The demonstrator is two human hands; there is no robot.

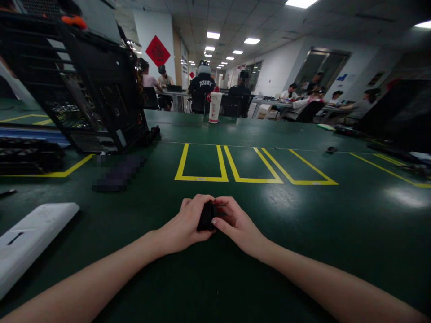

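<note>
A small black blocky object (pixel 206 216) sits between my two hands, low over the green table (pixel 215 278); its exact kind I cannot make out. My left hand (pixel 188 220) wraps round it from the left, thumb below and fingers over the top. From the right, my right hand (pixel 237 222) pinches its near right edge with thumb and bent fingers. The hands meet at the object, and they hide much of its sides.
Yellow tape outlines (pixel 202 178) lie beyond my hands. An open black computer case (pixel 97 98) stands at left, near a blurred dark item (pixel 117 174) and a white device (pixel 30 237). A white cup (pixel 214 107) stands farther back. People (pixel 202 83) sit at other tables.
</note>
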